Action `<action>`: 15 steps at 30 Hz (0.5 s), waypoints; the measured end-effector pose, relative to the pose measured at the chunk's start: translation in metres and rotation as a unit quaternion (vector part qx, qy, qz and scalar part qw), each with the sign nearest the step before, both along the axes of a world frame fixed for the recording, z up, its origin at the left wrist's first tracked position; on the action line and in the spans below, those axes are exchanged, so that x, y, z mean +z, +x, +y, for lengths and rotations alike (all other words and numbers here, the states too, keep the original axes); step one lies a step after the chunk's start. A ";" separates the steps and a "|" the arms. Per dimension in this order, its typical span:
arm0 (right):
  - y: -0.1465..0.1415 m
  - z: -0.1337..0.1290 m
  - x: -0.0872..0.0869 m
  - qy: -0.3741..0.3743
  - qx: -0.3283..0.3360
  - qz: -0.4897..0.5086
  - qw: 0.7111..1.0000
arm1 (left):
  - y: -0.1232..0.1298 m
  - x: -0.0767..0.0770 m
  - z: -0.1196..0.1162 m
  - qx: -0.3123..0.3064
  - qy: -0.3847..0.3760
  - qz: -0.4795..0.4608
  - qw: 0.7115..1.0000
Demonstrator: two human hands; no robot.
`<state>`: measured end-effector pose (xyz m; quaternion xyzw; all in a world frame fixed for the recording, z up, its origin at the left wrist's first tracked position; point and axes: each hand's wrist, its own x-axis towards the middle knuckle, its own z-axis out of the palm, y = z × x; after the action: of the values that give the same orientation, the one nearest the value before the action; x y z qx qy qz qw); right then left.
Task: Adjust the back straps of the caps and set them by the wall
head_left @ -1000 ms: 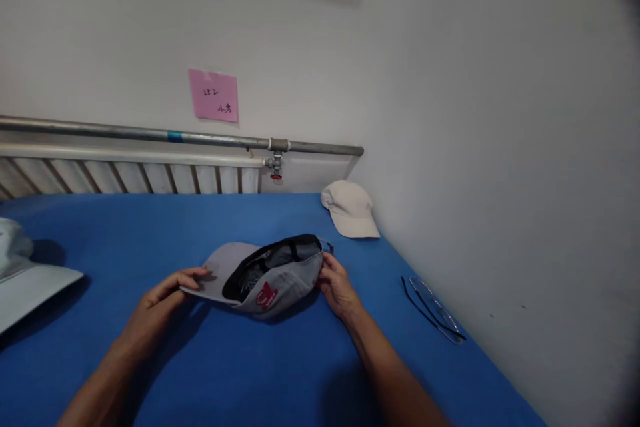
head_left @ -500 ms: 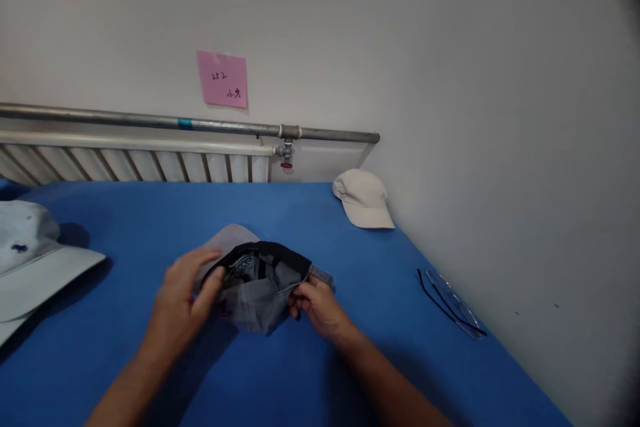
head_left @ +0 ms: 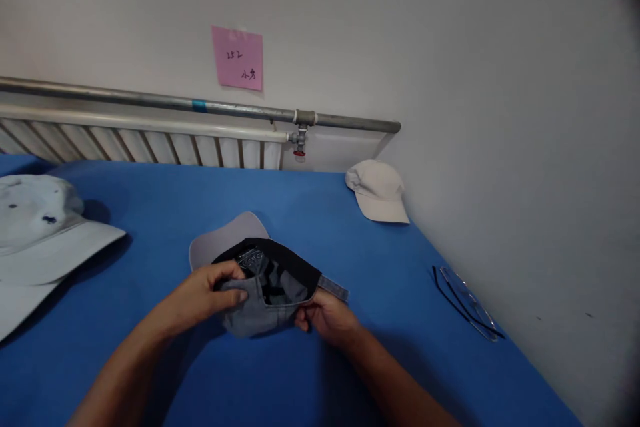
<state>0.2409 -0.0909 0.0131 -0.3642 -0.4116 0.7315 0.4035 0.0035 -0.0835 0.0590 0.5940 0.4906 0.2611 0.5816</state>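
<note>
A grey baseball cap (head_left: 250, 320) lies tilted between my hands in the middle of the blue surface, its dark inside facing up and its paler brim pointing away to the left. My left hand (head_left: 210, 290) pinches the cap's near left edge, fingers inside the crown and thumb outside. At the cap's right side, by the back strap, my right hand (head_left: 327, 317) is closed on the edge; some of its fingers are hidden under the cap.
White caps (head_left: 45, 233), one over another, sit at the left. A beige cap (head_left: 379, 190) rests in the far right corner by the wall. Eyeglasses (head_left: 467, 303) lie along the right edge of the blue surface (head_left: 260, 387). Behind run a radiator (head_left: 180, 147) and pipe.
My left hand has moved from the brim side to grip the cap's near edge. The cap has turned slightly, showing more brim. The whole view has shifted a little.
</note>
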 end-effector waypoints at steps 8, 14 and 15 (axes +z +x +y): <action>-0.003 -0.016 0.012 -0.025 0.170 -0.006 0.985 | -0.017 0.010 -0.002 0.060 0.007 -0.126 0.990; 0.004 -0.002 0.013 -0.018 0.019 0.020 0.999 | -0.022 0.009 -0.002 0.072 -0.013 -0.153 0.985; 0.005 -0.001 0.014 -0.017 0.002 0.023 1.000 | -0.022 0.009 -0.002 0.069 -0.013 -0.142 0.987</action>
<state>0.2462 -0.0919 0.0272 -0.3532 -0.3905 0.7474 0.4051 -0.0185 -0.0857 0.0678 0.5082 0.4457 0.3759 0.6338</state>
